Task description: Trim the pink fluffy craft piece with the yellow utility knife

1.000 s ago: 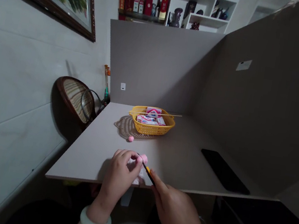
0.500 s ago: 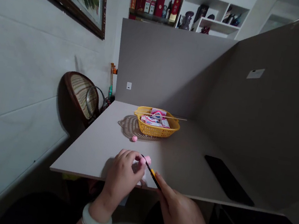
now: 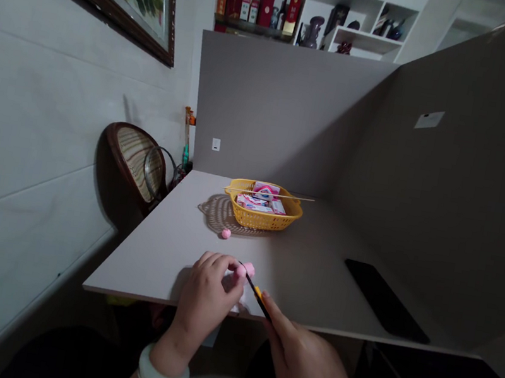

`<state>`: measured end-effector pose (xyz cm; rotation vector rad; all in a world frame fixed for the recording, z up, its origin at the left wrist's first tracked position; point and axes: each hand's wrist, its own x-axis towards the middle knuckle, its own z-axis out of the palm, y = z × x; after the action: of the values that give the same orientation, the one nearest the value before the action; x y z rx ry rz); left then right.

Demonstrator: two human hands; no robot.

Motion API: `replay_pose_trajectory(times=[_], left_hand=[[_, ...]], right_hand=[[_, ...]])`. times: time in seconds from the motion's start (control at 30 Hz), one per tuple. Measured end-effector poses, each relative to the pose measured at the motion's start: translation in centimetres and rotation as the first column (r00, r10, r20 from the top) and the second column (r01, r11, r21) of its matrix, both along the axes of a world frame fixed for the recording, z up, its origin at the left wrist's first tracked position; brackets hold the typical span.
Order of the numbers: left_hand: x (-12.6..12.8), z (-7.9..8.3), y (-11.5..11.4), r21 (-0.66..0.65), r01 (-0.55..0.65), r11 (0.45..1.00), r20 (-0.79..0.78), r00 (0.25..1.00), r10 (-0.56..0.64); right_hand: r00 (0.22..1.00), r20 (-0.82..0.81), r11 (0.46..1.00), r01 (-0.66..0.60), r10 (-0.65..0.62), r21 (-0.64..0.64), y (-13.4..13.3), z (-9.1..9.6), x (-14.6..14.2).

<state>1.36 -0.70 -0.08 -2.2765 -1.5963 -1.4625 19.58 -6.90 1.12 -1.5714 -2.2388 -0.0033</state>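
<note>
On the grey worktop (image 3: pixel 145 261) sits a yellow plastic basket (image 3: pixel 261 219) of pink-and-white boxes (image 3: pixel 262 189), with a thin wooden skewer (image 3: pixel 301 199) lying across its rim. Just in front of the basket rests a small pink ball (image 3: pixel 225 233). At the worktop's front edge, the left hand (image 3: pixel 206 297), wearing a jade bangle (image 3: pixel 163 371), grips a pink lump (image 3: pixel 247 269) with curled fingers; the right hand (image 3: pixel 305 370) pinches a black-and-yellow tool (image 3: pixel 257 293), its tip at the lump.

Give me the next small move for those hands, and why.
Probably press the black-and-yellow tool in the right hand gently into the pink piece held by the left hand, since the tool's dark tip already sits right at that piece.
</note>
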Motion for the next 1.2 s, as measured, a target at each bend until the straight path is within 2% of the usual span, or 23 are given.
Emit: replay_pose_trajectory(times=[0.13,0.37,0.6,0.83,0.93,1.07,1.2], left_hand=[[0.0,0.1,0.0,-0.007,-0.009,1.0,0.001,1.0,0.009],[0.0,0.1,0.0,-0.039,0.008,0.999,0.032,0.999,-0.007],[0.0,-0.1,0.3,-0.026,0.023,0.999,0.038,0.999,-0.022],[-0.1,-0.3,0.5,-0.022,0.027,0.999,0.053,0.998,-0.025],[0.0,-0.3,0.6,-0.026,0.018,0.999,0.061,0.998,-0.017],[-0.1,-0.2,0.6,-0.039,0.004,0.999,0.081,0.997,-0.001],[-0.3,0.5,0.6,-0.072,0.033,0.997,0.058,0.998,-0.028]], right_hand=[[0.999,0.041,1.0,0.013,-0.012,-0.011,-0.1,0.2,0.1],[1.0,-0.001,1.0,-0.018,0.018,-0.005,-0.7,0.2,1.0],[1.0,-0.005,0.996,0.006,-0.006,-0.091,0.9,1.1,-1.2],[1.0,-0.013,0.995,0.025,-0.026,-0.101,-0.8,0.8,0.7],[1.0,-0.003,0.997,0.018,-0.018,-0.081,-0.1,0.8,0.1],[0.997,-0.072,0.997,-0.005,-0.001,-0.071,1.3,0.4,-1.4],[0.988,-0.153,0.994,-0.01,-0.007,-0.104,1.5,-0.2,-1.8]])
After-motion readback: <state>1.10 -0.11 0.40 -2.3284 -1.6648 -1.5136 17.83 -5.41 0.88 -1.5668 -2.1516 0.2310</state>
